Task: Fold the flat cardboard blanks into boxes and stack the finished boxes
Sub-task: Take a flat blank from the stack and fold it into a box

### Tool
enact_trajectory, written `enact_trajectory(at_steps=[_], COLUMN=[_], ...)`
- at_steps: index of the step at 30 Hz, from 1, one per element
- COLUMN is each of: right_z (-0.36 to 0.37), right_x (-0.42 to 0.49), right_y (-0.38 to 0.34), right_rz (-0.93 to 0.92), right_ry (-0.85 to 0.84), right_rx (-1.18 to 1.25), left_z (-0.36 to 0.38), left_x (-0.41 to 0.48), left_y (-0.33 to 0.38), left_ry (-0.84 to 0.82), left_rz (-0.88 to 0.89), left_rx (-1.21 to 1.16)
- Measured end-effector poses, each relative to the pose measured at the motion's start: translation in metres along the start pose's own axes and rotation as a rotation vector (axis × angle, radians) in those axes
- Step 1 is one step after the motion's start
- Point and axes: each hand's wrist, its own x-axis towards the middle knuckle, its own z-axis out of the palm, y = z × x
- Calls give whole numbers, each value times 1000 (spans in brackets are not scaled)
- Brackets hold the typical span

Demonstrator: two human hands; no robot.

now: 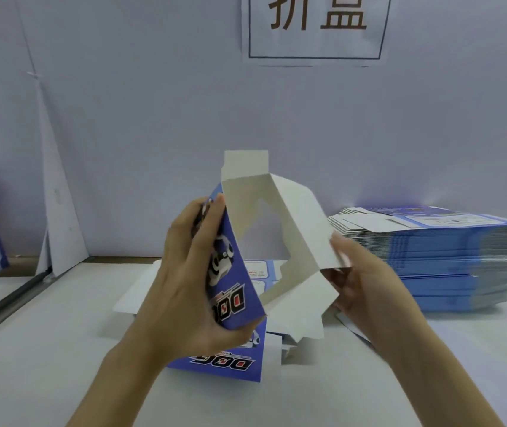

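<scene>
- Head view: left hand (184, 278) grips the blue panel of a half-opened box (295, 217) above the counter (46, 349).
- Its white side panel is pinched by right hand (366, 282).
- Stack of blanks (449, 257) lies at right.

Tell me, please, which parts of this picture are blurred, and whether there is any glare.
Head view: the right hand is smeared by motion at its fingers on the half-folded box; the left hand, gripping the printed side, is sharper. Also head view: the stack of flat blanks looks soft, with a pale glow on the wall above it; light is even.
</scene>
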Motion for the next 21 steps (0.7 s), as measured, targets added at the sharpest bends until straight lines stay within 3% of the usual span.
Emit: enact_trajectory(at_steps=[2, 4, 10, 15, 18, 21], right_z=[-5, -5, -7, -3, -2, -3], right_x=[1, -2, -5, -9, -9, -12], right_y=[-3, -5, -5, -2, -7, -22], right_rz=[-223, -379, -608, -833, -771, -496], right_ry=[131, 157, 248, 317, 262, 51], right_rx=[-108, -197, -229, -408, -368, -139], left_z=[-1, 1, 2, 8, 8, 4], left_x=[1, 0, -2, -2, -2, -1], left_y=[-3, 0, 9, 13, 10, 4], left_ry=[-35, -34, -48, -55, -58, -49], left_rz=[3, 8, -3, -19, -1, 43], left_rx=[20, 22, 129, 140, 210, 283])
